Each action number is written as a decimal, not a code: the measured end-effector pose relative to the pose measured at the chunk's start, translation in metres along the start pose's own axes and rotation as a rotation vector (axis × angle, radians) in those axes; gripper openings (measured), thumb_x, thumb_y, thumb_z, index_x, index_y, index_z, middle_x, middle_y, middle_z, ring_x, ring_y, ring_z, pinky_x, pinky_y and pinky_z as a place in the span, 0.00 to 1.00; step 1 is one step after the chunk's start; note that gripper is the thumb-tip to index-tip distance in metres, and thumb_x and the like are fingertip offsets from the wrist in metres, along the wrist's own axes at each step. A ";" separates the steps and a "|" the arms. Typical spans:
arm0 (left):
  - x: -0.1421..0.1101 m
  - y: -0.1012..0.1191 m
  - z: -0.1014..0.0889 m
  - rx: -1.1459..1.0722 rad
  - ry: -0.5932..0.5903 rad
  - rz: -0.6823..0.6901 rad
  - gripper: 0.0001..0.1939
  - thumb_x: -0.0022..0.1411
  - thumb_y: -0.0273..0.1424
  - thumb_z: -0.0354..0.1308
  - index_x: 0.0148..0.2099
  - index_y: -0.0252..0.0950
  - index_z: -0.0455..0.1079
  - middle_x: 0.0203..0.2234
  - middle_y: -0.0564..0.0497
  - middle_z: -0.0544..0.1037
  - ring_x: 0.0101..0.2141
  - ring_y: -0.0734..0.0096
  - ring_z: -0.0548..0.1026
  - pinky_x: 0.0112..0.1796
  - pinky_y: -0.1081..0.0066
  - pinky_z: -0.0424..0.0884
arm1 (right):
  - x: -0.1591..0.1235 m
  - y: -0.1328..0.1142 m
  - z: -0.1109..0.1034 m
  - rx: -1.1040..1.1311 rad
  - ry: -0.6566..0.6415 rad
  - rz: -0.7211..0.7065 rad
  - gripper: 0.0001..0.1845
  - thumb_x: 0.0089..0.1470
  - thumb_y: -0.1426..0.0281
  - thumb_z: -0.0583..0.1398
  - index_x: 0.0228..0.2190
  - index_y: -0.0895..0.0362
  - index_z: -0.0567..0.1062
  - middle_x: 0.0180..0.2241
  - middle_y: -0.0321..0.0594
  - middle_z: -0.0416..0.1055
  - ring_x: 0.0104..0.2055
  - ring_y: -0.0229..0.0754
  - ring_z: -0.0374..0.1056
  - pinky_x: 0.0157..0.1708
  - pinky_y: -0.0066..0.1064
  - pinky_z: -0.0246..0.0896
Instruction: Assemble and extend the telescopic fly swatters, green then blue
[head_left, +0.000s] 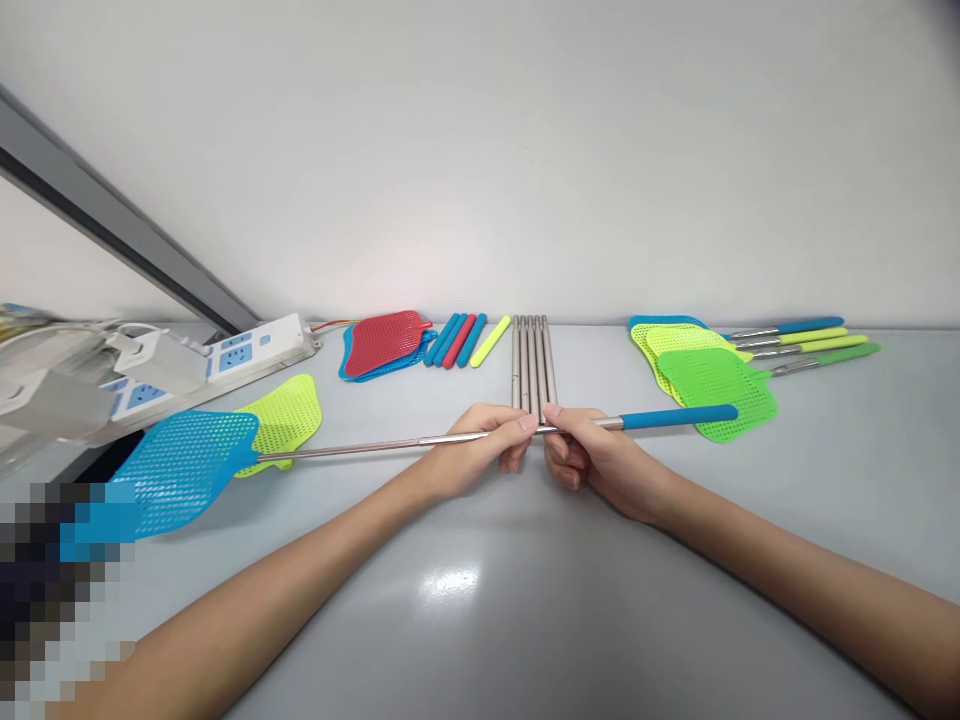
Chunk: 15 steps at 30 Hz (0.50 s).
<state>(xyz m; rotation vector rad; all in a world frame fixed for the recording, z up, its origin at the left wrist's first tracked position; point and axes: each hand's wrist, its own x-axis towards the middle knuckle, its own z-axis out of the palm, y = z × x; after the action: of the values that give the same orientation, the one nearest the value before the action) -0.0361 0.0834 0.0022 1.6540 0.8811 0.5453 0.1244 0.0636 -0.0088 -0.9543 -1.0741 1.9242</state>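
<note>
A fly swatter (367,448) with a blue mesh head, an extended thin metal rod and a blue grip lies level across both my hands. My left hand (480,448) pinches the rod near the middle, thumb on top. Close beside it, my right hand (592,452) is closed on the thicker metal tube just short of the blue grip. Right behind my hands, several metal rods (532,365) lie side by side on the table, their near ends hidden by my fingers. The swatter's blue head (191,465) overlaps a yellow-green mesh head (289,420) at left.
Several loose coloured grips (459,342) lie at the back, beside red and blue mesh heads (384,342). Whole swatters (720,390) are stacked at right, under the blue grip's end. A white power strip (255,350) with plugs and cables stands at left. A wall (555,160) bounds the table's back.
</note>
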 end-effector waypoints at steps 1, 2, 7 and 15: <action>0.000 0.000 0.000 0.006 0.001 -0.001 0.21 0.60 0.38 0.43 0.21 0.32 0.62 0.16 0.55 0.63 0.22 0.76 0.62 0.28 0.74 0.58 | 0.000 0.000 0.000 0.004 0.000 0.000 0.22 0.50 0.59 0.53 0.13 0.58 0.59 0.11 0.28 0.47 0.14 0.31 0.49 0.16 0.25 0.43; 0.000 0.000 0.000 0.011 0.004 -0.001 0.21 0.60 0.38 0.43 0.20 0.32 0.62 0.16 0.55 0.63 0.22 0.76 0.62 0.28 0.74 0.58 | 0.000 0.000 0.000 0.005 0.000 -0.002 0.22 0.50 0.59 0.52 0.13 0.58 0.59 0.11 0.28 0.47 0.14 0.31 0.49 0.16 0.25 0.43; 0.000 -0.001 0.000 0.021 0.008 -0.003 0.21 0.60 0.39 0.43 0.19 0.32 0.60 0.16 0.55 0.63 0.22 0.76 0.62 0.27 0.74 0.57 | -0.001 -0.001 0.001 -0.002 0.005 -0.008 0.22 0.50 0.59 0.52 0.13 0.58 0.59 0.11 0.29 0.48 0.14 0.31 0.49 0.16 0.25 0.43; -0.001 -0.001 0.001 0.044 0.022 -0.012 0.22 0.60 0.40 0.42 0.20 0.33 0.61 0.16 0.54 0.64 0.22 0.75 0.62 0.27 0.74 0.58 | 0.001 0.001 0.000 0.000 0.000 -0.016 0.22 0.50 0.59 0.52 0.12 0.58 0.60 0.11 0.28 0.46 0.14 0.31 0.49 0.16 0.25 0.43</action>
<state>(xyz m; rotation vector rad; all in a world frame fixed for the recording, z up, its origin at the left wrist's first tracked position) -0.0361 0.0824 0.0009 1.6845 0.9244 0.5408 0.1239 0.0639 -0.0094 -0.9430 -1.0782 1.9109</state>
